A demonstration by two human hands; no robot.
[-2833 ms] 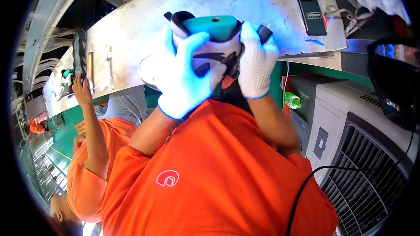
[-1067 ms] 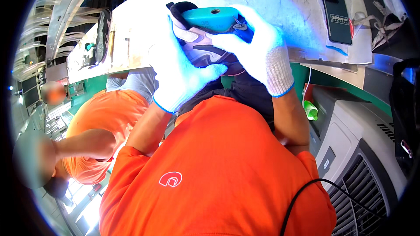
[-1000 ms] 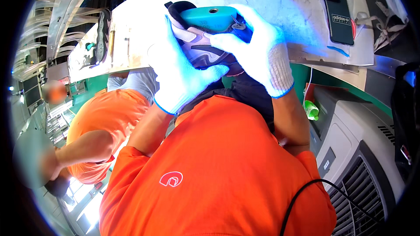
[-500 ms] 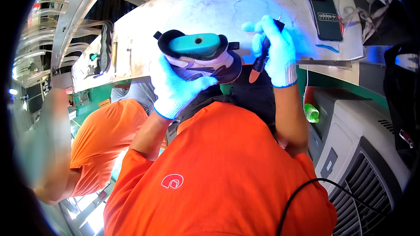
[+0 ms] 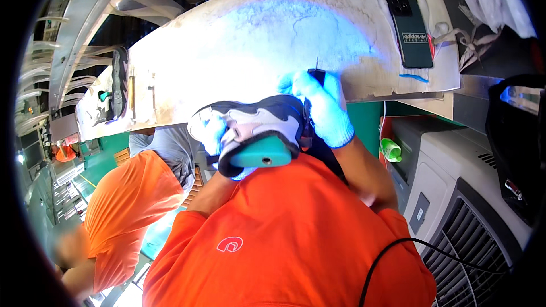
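Observation:
My left hand, in a white glove lit blue, grips a white, grey and black shoe in front of my chest. A teal shoe last with a round hole fills its opening, which is turned toward me. My gloved right hand is closed on a slim black tool, held upright against the shoe's right side. A thin metal tip sticks out of its top end; its reddish-brown lower end is partly hidden. Most of my left fingers are behind the shoe.
Blue light falls on the pale worktable. A dark phone lies at its right, another shoe and thin tools at its left. A co-worker in an orange shirt is on my left; a grey air cooler stands right.
The shoe has come down toward my chest and turned, so its side faces up and its opening faces me. My right hand has moved left and down, bringing the tool beside the shoe.

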